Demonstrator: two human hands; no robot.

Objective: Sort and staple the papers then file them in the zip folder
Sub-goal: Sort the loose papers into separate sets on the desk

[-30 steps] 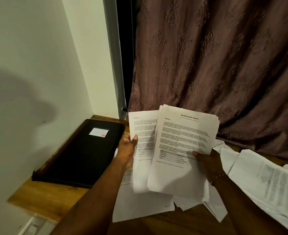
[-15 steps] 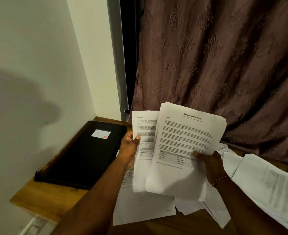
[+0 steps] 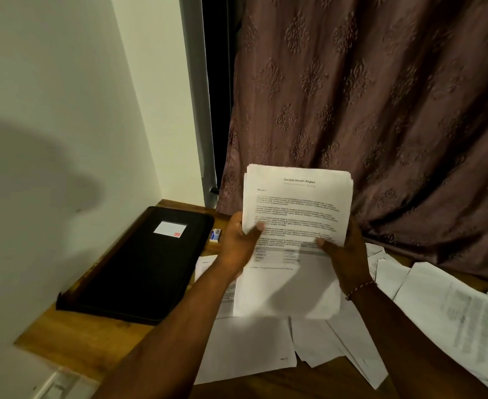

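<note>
Left hand (image 3: pixel 237 245) and right hand (image 3: pixel 348 256) both grip a paper stack (image 3: pixel 296 203) headed "Sample Health Report".

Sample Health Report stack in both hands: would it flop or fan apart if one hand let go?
Probably floppy: the Sample Health Report stack is thin sheets, its lower part hanging unsupported below the left hand and right hand. Likely to fan apart: top edges sit slightly offset, and no staple shows.

stack (image 3: pixel 294 214) print blurred, small box (image 3: pixel 215 235) unreadable, loose papers (image 3: pixel 467 326) cropped right
</note>
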